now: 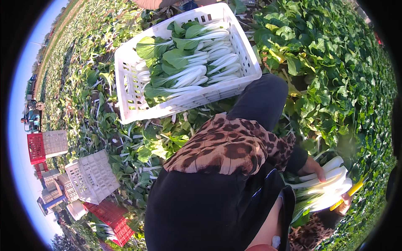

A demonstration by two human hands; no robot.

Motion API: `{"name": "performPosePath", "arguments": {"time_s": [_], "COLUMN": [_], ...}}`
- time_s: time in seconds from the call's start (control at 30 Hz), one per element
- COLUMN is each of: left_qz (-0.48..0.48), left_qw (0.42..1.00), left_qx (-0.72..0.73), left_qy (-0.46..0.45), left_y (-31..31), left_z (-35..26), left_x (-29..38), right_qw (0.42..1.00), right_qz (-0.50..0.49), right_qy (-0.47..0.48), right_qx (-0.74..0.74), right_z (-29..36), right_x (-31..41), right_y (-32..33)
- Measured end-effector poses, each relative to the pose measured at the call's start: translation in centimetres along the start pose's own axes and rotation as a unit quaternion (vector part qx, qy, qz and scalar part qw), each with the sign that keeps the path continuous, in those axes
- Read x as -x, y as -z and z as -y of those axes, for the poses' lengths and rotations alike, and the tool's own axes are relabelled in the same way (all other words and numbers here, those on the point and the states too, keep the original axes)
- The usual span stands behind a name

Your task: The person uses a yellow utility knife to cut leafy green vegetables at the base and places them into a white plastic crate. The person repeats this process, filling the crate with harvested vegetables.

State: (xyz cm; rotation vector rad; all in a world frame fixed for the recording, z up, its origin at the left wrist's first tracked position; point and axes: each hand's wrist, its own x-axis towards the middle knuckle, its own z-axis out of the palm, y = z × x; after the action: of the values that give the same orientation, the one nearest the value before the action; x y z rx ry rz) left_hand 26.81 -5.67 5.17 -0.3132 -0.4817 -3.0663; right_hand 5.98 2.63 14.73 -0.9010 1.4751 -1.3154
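Observation:
My left hand (312,169) grips a bunch of bok choy (326,183) at the lower right, its thumb lying across the thick white stalks. Beside the stalk ends, my right hand (345,204) is closed around a narrow yellow tool (347,196), perhaps a knife; its blade cannot be made out clearly. Green leaves of the bunch hang toward the lower left. A white plastic crate (188,108) stands at the upper middle, past my dark-clad knee. Inside it lie rows of cut bok choy (188,75), white stalks and green leaves side by side.
Dense leafy plants (329,78) grow at right. Loose leaves and stalks (141,150) litter the ground at left. White crates (92,177) and red crates (110,216) stand at lower left. Another person's arm (154,3) shows at the top edge; people and a vehicle are far left.

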Motion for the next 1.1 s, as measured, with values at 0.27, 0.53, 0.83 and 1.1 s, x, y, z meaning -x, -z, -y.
{"name": "performPosePath", "arguments": {"time_s": [0.27,0.53,0.83,1.1], "left_qz": [-0.061,-0.289,-0.598,-0.711], "left_qw": [0.995,0.806,-0.112,-0.070], "left_qx": [0.044,-0.267,-0.784,-0.675], "left_qy": [-0.071,-0.442,-0.122,0.185], "left_y": [-0.6,-5.9,-11.5,8.0], "left_z": [-2.0,-16.7,-17.4,-17.0], "left_x": [2.1,20.5,38.2,37.8], "right_qw": [0.971,0.993,0.989,0.992], "right_qz": [-0.111,-0.057,-0.116,-0.114], "right_qy": [0.085,0.044,-0.017,0.035], "right_qx": [-0.196,-0.090,-0.088,0.042], "right_z": [2.9,-3.0,-4.8,-0.8], "right_x": [-5.4,-8.3,-9.8,-5.9], "right_y": [2.2,3.0,1.7,-0.4]}}
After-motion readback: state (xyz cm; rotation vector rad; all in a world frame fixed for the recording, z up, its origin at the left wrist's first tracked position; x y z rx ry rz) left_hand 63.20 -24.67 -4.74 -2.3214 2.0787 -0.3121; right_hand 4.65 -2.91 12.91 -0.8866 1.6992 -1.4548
